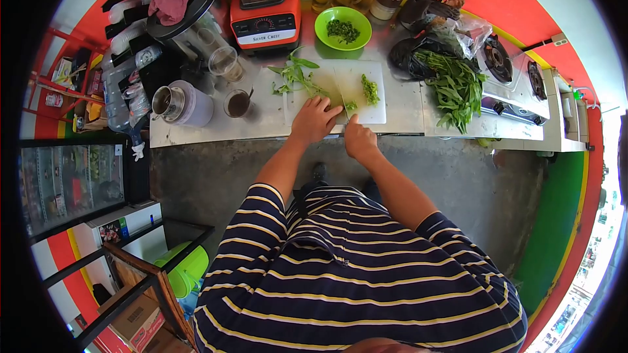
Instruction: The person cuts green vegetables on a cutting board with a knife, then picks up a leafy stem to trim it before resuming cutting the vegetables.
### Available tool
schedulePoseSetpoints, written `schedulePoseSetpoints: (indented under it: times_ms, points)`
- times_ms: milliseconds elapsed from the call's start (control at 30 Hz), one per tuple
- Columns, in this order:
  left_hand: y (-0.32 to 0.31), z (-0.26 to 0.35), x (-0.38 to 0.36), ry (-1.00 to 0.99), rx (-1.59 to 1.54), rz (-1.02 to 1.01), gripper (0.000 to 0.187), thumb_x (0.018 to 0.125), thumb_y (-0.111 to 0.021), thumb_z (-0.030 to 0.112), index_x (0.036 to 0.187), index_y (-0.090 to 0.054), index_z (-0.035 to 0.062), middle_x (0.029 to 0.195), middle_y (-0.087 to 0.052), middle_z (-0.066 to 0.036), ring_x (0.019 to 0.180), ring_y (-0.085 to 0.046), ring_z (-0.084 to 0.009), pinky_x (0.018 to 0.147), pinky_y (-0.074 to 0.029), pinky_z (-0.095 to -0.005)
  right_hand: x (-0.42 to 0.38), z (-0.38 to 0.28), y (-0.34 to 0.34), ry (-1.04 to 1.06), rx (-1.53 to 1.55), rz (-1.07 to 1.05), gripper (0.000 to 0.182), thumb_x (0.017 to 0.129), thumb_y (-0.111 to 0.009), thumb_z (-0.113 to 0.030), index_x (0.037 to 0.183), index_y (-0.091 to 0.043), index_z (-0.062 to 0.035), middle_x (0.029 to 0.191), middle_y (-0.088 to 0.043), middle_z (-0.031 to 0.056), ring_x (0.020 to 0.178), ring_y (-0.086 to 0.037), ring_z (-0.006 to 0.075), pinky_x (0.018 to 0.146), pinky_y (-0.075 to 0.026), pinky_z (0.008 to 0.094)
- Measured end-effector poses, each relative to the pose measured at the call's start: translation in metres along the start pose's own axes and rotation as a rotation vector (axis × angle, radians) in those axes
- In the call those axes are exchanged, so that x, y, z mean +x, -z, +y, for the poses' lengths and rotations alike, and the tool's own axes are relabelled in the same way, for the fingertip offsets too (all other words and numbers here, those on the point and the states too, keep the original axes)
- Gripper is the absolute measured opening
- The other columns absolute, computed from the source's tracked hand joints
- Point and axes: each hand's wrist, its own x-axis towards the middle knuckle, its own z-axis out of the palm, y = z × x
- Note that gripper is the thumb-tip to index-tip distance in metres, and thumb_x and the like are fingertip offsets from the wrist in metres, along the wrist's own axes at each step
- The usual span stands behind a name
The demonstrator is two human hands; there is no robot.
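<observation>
View: seen from the person's head, looking down at a steel counter [261, 121] against an orange wall.
Cutting board: a white board [366, 114] lay on the counter at twelve o'clock from the person's chest.
Left hand: the left hand [314, 119] pressed palm-down on the board, fingers curled over a small bunch of green herb stems [297, 77] that trailed off toward eleven o'clock.
Right hand: the right hand [358, 138] was clenched around a knife handle; the knife [343, 101] pointed up toward twelve o'clock, just beside the left fingertips.
Chopped herbs: a small green pile [370, 89] sat on the board at one o'clock from the hands.
Handling: the stems looked light, soft and limp, probably easily bruised; they seemed best gathered in a loose bunch and pinned near the cut end, fingertips tucked back from the blade.
Around: a green bowl [343, 28] of chopped leaves at twelve o'clock, a red blender [265, 23] at eleven, a heap of uncut greens [456, 88] at two, a gas stove [510, 68] beyond it.
</observation>
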Motion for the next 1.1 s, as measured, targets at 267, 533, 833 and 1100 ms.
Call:
schedulePoseSetpoints:
  times_ms: [267, 533, 833, 1100]
  points:
    - [-0.004, 0.0, 0.0, -0.003, 0.006, 0.038, 0.033, 0.082, -0.068, 0.014, 0.115, -0.069, 0.0128, 0.094, -0.056, -0.008, 0.093, -0.056, -0.0293, 0.081, -0.046, -0.0429, 0.014, -0.002, 0.032, 0.002, -0.024, -0.081, 0.042, 0.09, -0.063, -0.008, 0.125, -0.044, 0.0044, 0.117, -0.069, 0.0289, 0.114, -0.067, 0.0434, 0.096, -0.055, 0.0477]
    - [-0.001, -0.001, 0.0, 0.011, -0.036, 0.024, 0.028, 0.085, -0.069, 0.016, 0.112, -0.069, 0.0118, 0.092, -0.056, -0.008, 0.091, -0.055, -0.03, 0.081, -0.046, -0.0426, -0.001, -0.002, -0.003, -0.029, 0.015, -0.023, 0.04, 0.09, -0.062, -0.009, 0.124, -0.044, 0.0041, 0.116, -0.069, 0.0288, 0.112, -0.068, 0.0432, 0.095, -0.056, 0.0476]
    - [-0.004, -0.001, 0.002, 0.079, -0.062, 0.031, 0.019, 0.089, -0.067, 0.017, 0.107, -0.069, 0.0135, 0.091, -0.056, -0.007, 0.091, -0.055, -0.0291, 0.081, -0.046, -0.0422, 0.005, -0.002, 0.004, 0.043, -0.014, 0.036, 0.045, 0.092, -0.062, -0.012, 0.127, -0.041, 0.0058, 0.11, -0.072, 0.0259, 0.105, -0.072, 0.0407, 0.09, -0.058, 0.045]
    - [-0.004, 0.001, 0.004, 0.106, -0.051, 0.013, 0.016, 0.089, -0.066, 0.017, 0.105, -0.069, 0.0138, 0.089, -0.056, -0.006, 0.091, -0.056, -0.0286, 0.08, -0.046, -0.0421, 0.019, -0.004, 0.007, 0.071, 0.074, 0.037, 0.037, 0.092, -0.06, -0.012, 0.119, -0.042, 0.0058, 0.109, -0.069, 0.0326, 0.106, -0.069, 0.0467, 0.094, -0.055, 0.0507]
